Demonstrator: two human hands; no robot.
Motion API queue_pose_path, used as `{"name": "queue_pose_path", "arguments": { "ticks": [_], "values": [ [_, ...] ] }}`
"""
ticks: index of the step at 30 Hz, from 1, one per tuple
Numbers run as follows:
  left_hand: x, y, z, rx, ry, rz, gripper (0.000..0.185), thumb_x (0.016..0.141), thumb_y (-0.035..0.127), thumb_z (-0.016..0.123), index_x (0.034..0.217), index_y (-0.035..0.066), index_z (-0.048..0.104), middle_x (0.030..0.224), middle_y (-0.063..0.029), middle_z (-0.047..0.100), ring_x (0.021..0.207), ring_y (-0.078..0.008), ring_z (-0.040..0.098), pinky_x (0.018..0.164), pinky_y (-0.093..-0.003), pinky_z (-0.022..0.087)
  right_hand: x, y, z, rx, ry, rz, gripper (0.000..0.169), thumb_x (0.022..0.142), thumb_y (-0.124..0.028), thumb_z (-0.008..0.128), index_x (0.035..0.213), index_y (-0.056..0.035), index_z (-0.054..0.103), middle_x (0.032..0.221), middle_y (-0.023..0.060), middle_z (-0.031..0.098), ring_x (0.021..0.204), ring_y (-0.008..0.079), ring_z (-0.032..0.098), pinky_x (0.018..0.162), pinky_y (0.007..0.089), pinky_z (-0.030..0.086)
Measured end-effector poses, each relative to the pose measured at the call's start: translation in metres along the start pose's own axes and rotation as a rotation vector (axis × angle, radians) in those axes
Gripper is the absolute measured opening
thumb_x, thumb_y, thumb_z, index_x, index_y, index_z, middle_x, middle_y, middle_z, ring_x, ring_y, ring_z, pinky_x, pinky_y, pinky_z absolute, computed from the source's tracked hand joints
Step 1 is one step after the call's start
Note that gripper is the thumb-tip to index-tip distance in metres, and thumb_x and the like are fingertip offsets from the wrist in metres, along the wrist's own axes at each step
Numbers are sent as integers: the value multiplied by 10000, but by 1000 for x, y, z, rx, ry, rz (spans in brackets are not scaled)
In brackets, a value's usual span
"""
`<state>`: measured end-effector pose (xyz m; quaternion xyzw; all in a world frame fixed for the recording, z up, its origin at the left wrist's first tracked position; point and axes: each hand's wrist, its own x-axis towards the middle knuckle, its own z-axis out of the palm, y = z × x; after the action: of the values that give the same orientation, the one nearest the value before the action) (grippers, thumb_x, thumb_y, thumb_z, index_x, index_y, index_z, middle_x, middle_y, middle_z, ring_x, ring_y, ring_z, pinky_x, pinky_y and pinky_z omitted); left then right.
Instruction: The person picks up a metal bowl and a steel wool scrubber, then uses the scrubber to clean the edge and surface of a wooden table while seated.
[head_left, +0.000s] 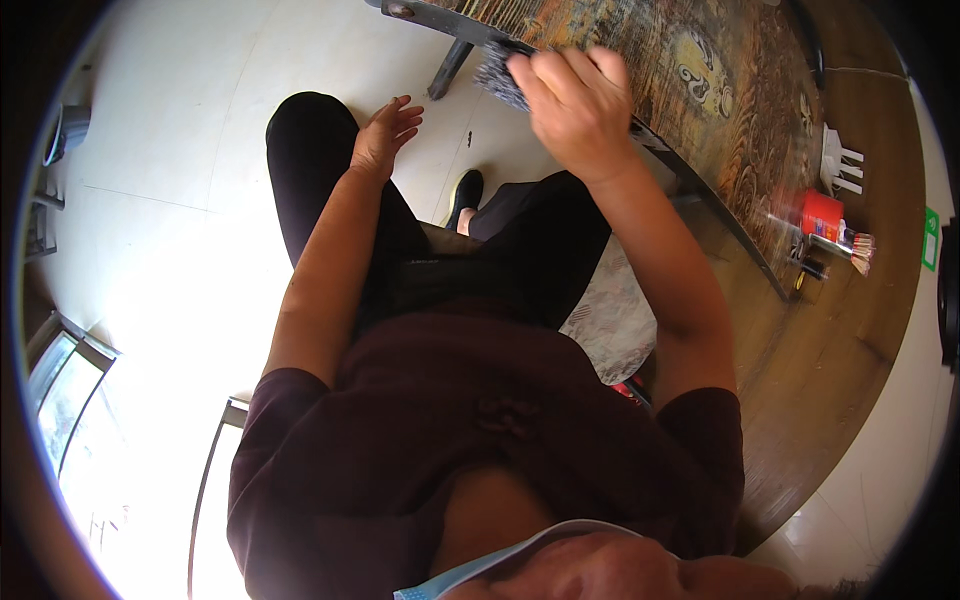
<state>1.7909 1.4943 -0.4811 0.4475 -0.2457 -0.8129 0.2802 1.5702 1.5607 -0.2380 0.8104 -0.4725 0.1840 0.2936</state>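
My right hand (581, 112) is closed around a dark grey, shaggy cloth or brush head (501, 77) at the near edge of a wooden table (720, 150). The cloth's fringe hangs out past the table's dark metal edge, and the hand hides the rest of it. The tabletop has a distressed, coloured wood grain with a pale painted mask-like pattern (703, 75). Over my right-side view of the floor, between knee and table leg, my left hand (386, 139) hovers with its fingers apart and nothing in it.
Against the wood-panelled wall at the table's right end are a red container (822, 215), a holder of toothpicks or cotton swabs (862, 250), a small dark bottle (815, 268) and a white rack-like object (841, 161). A metal table leg (450, 70) stands beyond my knees.
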Motion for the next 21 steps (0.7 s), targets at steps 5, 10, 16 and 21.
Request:
{"name": "queue_pose_path", "arguments": {
  "ticks": [5, 10, 16, 21],
  "values": [
    [2, 5, 9, -21, -24, -5, 507, 1067, 375, 478, 1437, 33, 534, 1336, -188, 648, 1267, -287, 587, 1102, -401, 438, -28, 15, -33, 72, -138, 65, 318, 723, 35, 688, 1007, -105, 725, 866, -2, 592, 761, 186, 618, 794, 355, 423],
    [10, -4, 7, -44, -20, -5, 543, 1045, 403, 525, 1434, 24, 538, 1311, -188, 658, 1243, -285, 595, 1099, -403, 441, -56, 26, -66, 16, -288, 75, 345, 688, 52, 682, 1011, -59, 733, 896, 41, 615, 740, 218, 610, 812, 370, 431],
    [10, 3, -1, -51, -7, 3, 554, 1048, 403, 518, 1443, 14, 522, 1324, -196, 647, 1246, -292, 590, 1106, -407, 435, 21, 0, 5, 120, -72, -42, 371, 669, 63, 641, 1001, -88, 710, 877, 19, 599, 758, 196, 611, 789, 359, 441],
    [3, 10, -9, -88, 27, 25, 537, 1056, 391, 507, 1429, 6, 532, 1311, -193, 651, 1239, -291, 592, 1097, -405, 440, 42, -4, 15, 139, -56, -82, 169, 810, -50, 680, 966, -105, 711, 825, -22, 549, 747, 157, 597, 768, 331, 426]
  ]
}}
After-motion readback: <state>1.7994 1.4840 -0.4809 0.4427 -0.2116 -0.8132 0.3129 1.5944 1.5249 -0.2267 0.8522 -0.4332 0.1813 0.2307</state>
